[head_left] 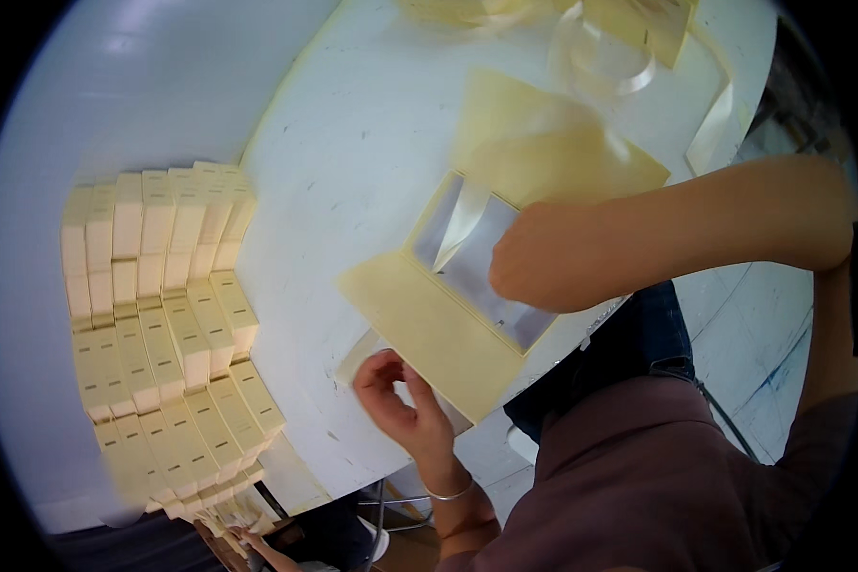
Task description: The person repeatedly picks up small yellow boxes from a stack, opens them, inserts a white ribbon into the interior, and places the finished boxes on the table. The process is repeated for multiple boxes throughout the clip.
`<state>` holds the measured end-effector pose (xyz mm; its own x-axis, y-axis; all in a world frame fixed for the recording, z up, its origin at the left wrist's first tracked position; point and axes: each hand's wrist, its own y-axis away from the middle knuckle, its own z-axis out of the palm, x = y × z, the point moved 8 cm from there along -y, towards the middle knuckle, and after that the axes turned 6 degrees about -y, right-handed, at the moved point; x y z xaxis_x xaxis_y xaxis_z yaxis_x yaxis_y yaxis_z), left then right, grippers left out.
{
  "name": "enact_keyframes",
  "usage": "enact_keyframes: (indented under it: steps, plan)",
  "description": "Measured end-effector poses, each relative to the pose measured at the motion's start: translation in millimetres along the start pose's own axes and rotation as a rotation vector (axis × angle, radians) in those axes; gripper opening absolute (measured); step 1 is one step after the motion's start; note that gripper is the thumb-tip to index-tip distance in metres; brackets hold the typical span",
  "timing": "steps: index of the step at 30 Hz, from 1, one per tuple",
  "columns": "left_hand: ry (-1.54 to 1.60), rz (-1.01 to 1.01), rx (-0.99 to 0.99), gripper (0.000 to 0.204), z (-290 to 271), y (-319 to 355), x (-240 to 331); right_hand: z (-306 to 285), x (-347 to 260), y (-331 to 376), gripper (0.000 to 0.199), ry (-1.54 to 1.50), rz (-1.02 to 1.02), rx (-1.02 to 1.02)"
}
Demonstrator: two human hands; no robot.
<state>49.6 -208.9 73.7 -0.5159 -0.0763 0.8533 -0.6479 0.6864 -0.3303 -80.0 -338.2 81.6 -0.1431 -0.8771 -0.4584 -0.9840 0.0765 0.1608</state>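
An opened cream box [429,324] lies at a slant on the table, with a pale grey rectangular inside and flaps spread on two sides. A white ribbon [462,227] crosses its far left part. Over the grey inside, my right hand [534,257] is balled up, back toward the camera, its fingertips hidden beneath. My left hand [405,400] curls at the near left edge of the cream flap, thumb beside the edge. A pale strip [360,356] shows under the flap by its fingers; what the fingers pinch cannot be made out. The far flap [562,143] is smeared.
Rows of narrow cream boxes [181,334] stand stacked in tiers on the left. More cream pieces [639,24] and loose white ribbons [710,124] lie at the far right. Another person's hand [248,539] shows at the bottom left, beyond the stack. The table's near edge runs by my body.
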Motion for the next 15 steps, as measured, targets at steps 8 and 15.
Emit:
enact_keyframes:
  steps: [8, 15]
  plan:
    - [-0.447, 0.12, -0.44, 0.024, 38.4, 46.9, -32.5, 23.5, -0.5, -8.1, 0.003, -0.025, -0.053, -0.014]
    - [-0.51, 0.223, -0.467, 0.02, 47.8, 46.4, -20.5, 25.4, 1.9, -5.2, 0.008, -0.105, -0.004, -0.121]
